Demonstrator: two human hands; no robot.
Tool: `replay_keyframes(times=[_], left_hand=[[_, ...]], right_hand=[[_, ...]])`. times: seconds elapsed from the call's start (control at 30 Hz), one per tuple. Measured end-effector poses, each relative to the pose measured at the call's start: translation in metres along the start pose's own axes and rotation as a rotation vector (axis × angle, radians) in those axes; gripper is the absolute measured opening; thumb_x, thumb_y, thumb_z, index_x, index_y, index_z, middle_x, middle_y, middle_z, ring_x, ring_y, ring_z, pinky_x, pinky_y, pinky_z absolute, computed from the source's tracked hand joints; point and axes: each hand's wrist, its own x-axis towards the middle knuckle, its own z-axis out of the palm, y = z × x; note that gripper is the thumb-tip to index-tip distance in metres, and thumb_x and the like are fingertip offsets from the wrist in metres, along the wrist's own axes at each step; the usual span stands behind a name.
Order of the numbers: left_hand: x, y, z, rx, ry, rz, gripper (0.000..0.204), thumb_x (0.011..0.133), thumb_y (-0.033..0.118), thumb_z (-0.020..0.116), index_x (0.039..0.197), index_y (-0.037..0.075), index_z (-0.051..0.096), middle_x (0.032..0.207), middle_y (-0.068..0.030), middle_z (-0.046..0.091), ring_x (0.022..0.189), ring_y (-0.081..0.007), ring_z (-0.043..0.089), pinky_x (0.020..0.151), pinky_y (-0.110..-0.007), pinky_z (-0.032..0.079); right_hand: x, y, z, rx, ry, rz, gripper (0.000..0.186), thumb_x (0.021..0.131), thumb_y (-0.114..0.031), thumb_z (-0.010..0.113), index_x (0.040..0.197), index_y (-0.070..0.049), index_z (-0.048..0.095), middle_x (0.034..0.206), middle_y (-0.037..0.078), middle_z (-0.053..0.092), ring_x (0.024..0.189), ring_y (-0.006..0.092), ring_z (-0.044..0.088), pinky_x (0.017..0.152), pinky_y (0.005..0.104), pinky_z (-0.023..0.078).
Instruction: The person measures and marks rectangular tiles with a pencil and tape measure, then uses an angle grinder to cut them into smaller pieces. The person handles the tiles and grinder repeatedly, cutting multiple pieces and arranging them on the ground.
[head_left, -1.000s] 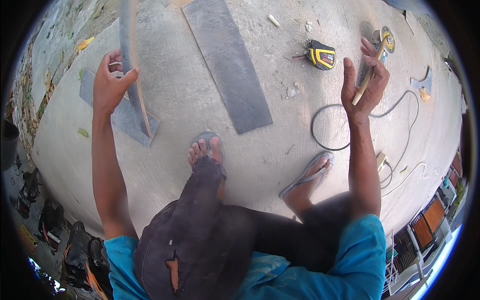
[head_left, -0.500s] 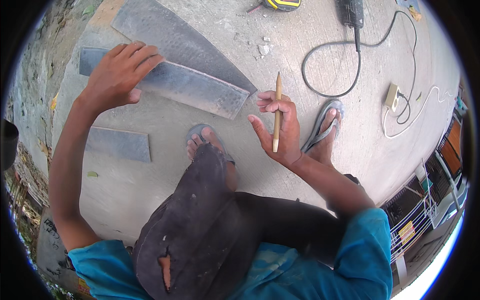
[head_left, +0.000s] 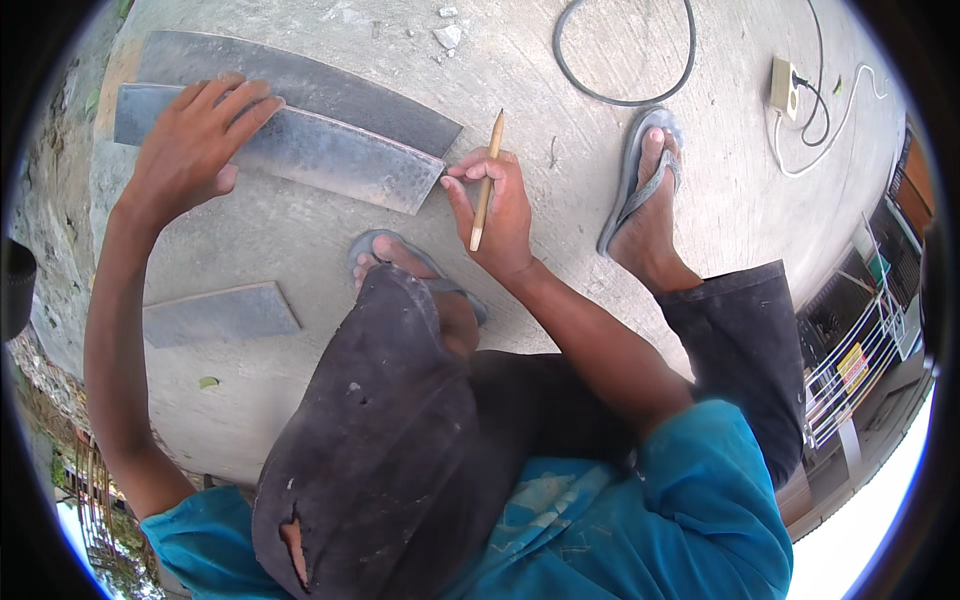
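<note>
My left hand [head_left: 195, 140] lies across a narrow grey tile strip [head_left: 330, 160], with its fingers bent over the far edge and the thumb apart on the near side. Under and beyond that strip lies a larger dark grey tile [head_left: 310, 80]. My right hand [head_left: 500, 210] has a wooden pencil [head_left: 486, 200] between its fingers, the dark point directed away from me. The thumb and forefinger of this hand are close together at the strip's right end; whether they touch it I cannot tell.
A smaller grey tile piece [head_left: 222, 315] rests on the concrete at the left. My sandalled feet stand near the tiles. A black cable loop [head_left: 625, 100] and a socket block [head_left: 784, 88] lie at the far right. Rubble chips [head_left: 447, 36] are scattered beyond the tiles.
My right hand, with the pencil, has come up to the strip's right end. My left hand stays on the strip. The view has shifted; the tape measure and the cable's black tool are out of sight.
</note>
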Motion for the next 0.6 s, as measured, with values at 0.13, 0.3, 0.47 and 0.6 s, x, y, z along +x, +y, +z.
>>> replay_keyframes(times=[0.13, 0.3, 0.47, 0.6], left_hand=[[0.005, 0.0, 0.002, 0.009, -0.015, -0.016, 0.09, 0.056, -0.005, 0.08, 0.14, 0.015, 0.056, 0.141, -0.005, 0.057, 0.133, -0.0286, 0.052, 0.112, -0.042, 0.046], [0.004, 0.0, 0.008, 0.015, -0.01, -0.038, 0.091, 0.056, -0.004, 0.081, 0.141, 0.016, 0.056, 0.142, -0.0048, 0.057, 0.133, -0.0285, 0.052, 0.112, -0.041, 0.046], [0.006, -0.001, 0.011, 0.02, 0.007, -0.033, 0.091, 0.056, -0.004, 0.082, 0.141, 0.017, 0.056, 0.142, -0.0047, 0.058, 0.133, -0.0286, 0.052, 0.112, -0.041, 0.046], [0.008, 0.0, 0.01, 0.014, 0.001, -0.035, 0.09, 0.057, -0.004, 0.082, 0.141, 0.017, 0.057, 0.142, -0.0044, 0.058, 0.134, -0.0284, 0.052, 0.112, -0.04, 0.046]], right_hand=[[0.002, 0.003, 0.001, -0.037, 0.004, -0.024, 0.039, 0.088, 0.004, 0.075, 0.109, -0.006, 0.044, 0.099, 0.013, 0.062, 0.09, 0.0218, 0.064, 0.079, 0.0342, 0.051], [0.007, 0.003, 0.001, -0.028, 0.007, -0.027, 0.037, 0.089, 0.003, 0.074, 0.109, -0.005, 0.043, 0.098, 0.013, 0.062, 0.085, 0.0206, 0.066, 0.074, 0.0324, 0.053], [0.009, 0.003, 0.004, -0.011, 0.027, -0.024, 0.034, 0.09, 0.001, 0.074, 0.108, -0.005, 0.046, 0.1, 0.013, 0.061, 0.085, 0.0224, 0.068, 0.073, 0.0337, 0.054], [0.007, 0.005, 0.006, 0.066, 0.042, 0.054, 0.03, 0.089, -0.002, 0.075, 0.106, -0.006, 0.05, 0.102, 0.013, 0.06, 0.087, 0.0278, 0.068, 0.072, 0.0381, 0.054]])
